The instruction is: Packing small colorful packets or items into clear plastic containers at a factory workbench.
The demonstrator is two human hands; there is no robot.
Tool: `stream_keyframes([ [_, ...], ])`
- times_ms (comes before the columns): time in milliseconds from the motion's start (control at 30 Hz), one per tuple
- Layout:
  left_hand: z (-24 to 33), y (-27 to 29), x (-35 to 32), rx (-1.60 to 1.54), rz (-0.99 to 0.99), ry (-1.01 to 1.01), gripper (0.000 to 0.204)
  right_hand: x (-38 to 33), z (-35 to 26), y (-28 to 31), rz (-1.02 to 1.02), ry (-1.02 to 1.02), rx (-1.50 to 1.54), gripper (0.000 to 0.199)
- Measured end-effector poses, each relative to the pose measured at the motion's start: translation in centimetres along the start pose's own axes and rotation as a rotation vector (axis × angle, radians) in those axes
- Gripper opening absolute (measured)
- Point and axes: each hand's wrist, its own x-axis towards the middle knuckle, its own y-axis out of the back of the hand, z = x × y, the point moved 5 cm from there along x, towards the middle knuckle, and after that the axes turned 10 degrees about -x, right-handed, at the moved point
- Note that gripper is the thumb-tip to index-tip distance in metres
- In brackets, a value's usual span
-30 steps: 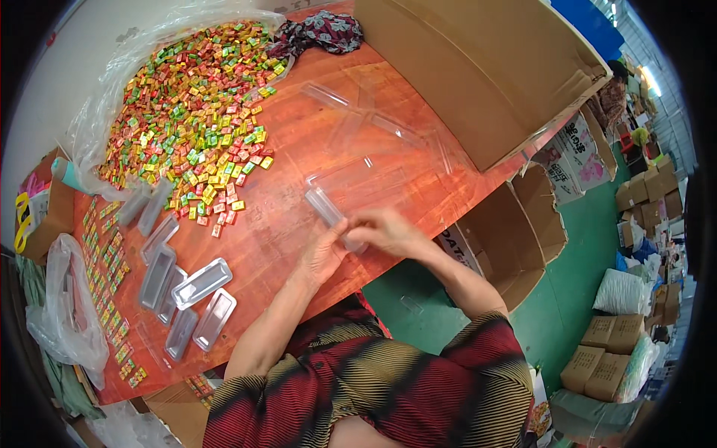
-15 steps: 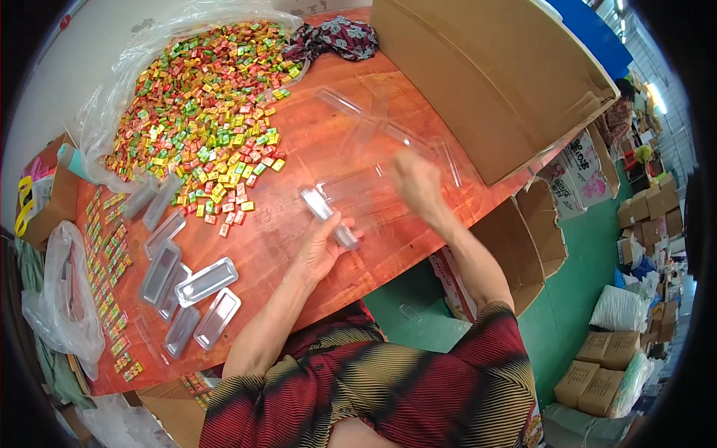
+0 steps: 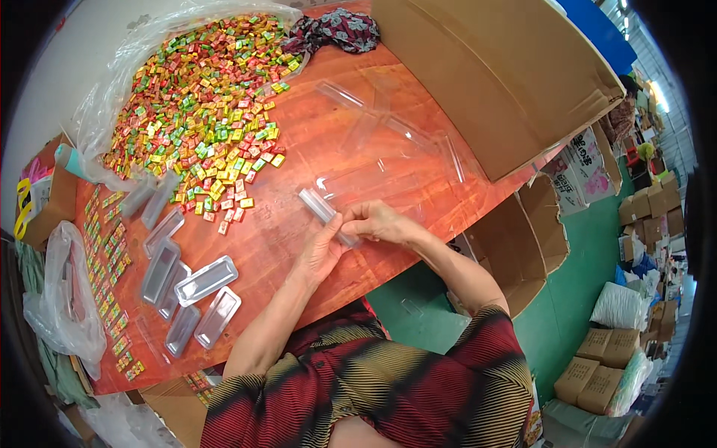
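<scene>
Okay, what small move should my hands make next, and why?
Probably ease one layer off the clear plastic stack with the right hand. Its fingers are at the stack's near end, the left hand holds the stack, and the parallel edges look like nested pieces, though the right hand's exact grip is hard to see.

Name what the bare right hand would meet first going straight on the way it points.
Probably the bare left hand: its thumb lies just ahead of the right hand, gripping a long, clear plastic container; whether the hands touch is unclear.
</scene>
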Motion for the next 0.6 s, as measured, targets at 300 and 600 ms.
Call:
stream_keyframes([
  [300,0.5,0.6,-0.4,0.001,0.049,0.043,0.032,-3.7,-3.5,5.4,0.863,0.415,-1.206,0.013],
  [600,0.6,0.8,-0.2,-0.026,0.059,-0.031,0.036,-2.0,-4.2,0.5,0.326,0.278,-0.653,0.015],
])
